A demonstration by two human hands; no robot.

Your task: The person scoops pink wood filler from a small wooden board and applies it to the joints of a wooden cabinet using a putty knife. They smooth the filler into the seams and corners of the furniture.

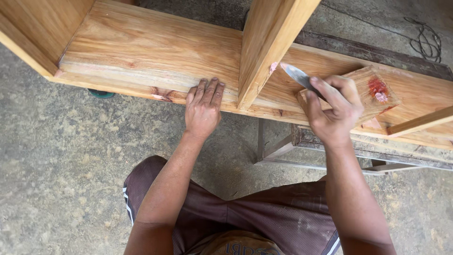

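Blade of putty knife (pixel 298 75), pinched in right hand (pixel 332 111) grip, points up-left toward upright board (pixel 264 42); left hand (pixel 204 109) lies spread flat.

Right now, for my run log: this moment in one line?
left hand flat on plank | right hand holds putty knife near upright

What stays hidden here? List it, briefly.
- Putty knife handle: head view, wrapped inside the right hand.
- Small wood block: its near end sits under that hand.
- Wooden frame: cut off by the top, left and right edges.
- Green object: mostly behind the frame's lower board.
- Board surface under the left hand.
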